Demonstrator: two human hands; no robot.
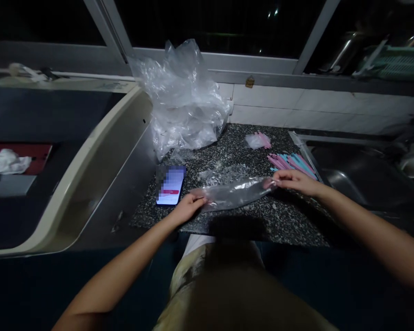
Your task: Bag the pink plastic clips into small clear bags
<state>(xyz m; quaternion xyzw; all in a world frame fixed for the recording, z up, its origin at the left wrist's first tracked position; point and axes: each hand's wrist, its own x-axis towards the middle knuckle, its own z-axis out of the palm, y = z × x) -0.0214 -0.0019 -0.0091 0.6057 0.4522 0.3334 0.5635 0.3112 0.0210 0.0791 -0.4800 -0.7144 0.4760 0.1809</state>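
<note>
- Pinching the clear bag (236,194) by its left end, my left hand (189,207) is near mid-frame.
- My right hand (294,180) pinches the other end, right of the middle.

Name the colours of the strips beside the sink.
The strips are pink and light blue; see the head view.

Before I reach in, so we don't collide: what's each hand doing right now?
Left hand: closed, holding the left end of a clear, elongated plastic bag.
Right hand: closed, pinching the right end of the same bag.
</note>
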